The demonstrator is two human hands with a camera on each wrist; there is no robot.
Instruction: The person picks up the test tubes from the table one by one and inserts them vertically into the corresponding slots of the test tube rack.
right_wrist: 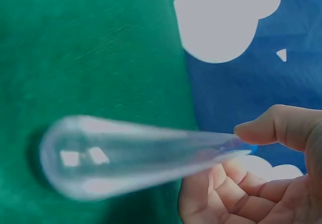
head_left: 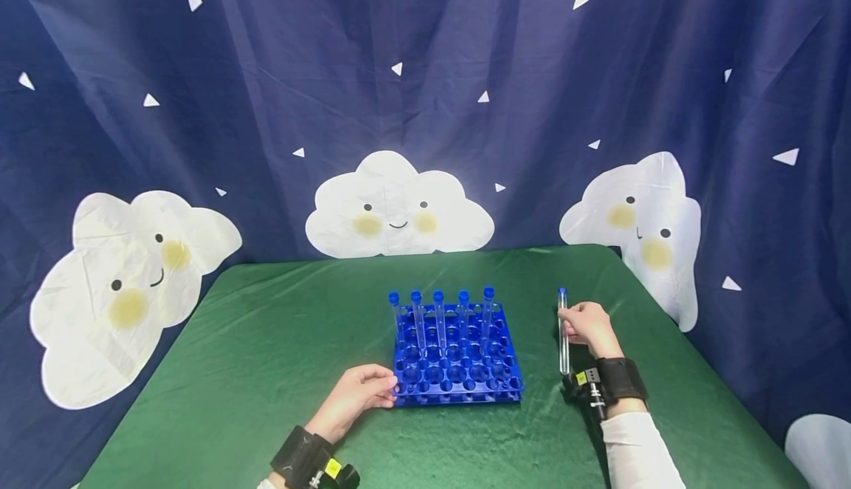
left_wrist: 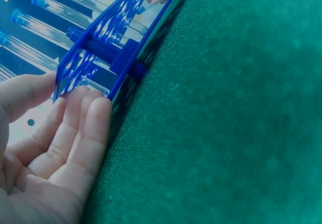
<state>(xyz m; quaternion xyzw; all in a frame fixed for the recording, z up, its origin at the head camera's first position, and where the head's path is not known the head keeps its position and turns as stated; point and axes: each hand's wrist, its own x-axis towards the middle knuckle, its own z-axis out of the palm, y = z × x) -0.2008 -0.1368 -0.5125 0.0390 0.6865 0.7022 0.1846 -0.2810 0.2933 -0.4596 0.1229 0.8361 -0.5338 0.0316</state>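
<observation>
A blue test tube rack [head_left: 459,400] stands on the green table, with several blue-capped clear test tubes [head_left: 439,319] upright in a row toward its far side. My left hand [head_left: 357,394] pinches the rack's near left corner. In the left wrist view, the thumb [left_wrist: 30,94] lies at the top plate's edge and the fingers rest against the rack's side. To the right of the rack, my right hand [head_left: 590,328] holds another blue-capped test tube [head_left: 564,352] between thumb and fingers. Its rounded bottom [right_wrist: 75,158] points at the right wrist camera, and it looks empty.
The green tablecloth [head_left: 279,326] reaches back to a dark blue curtain [head_left: 439,24] printed with white clouds and small triangles. Several holes in the rack's front rows [head_left: 456,374] hold no tube. Each wrist wears a black strap with a small camera [head_left: 592,385].
</observation>
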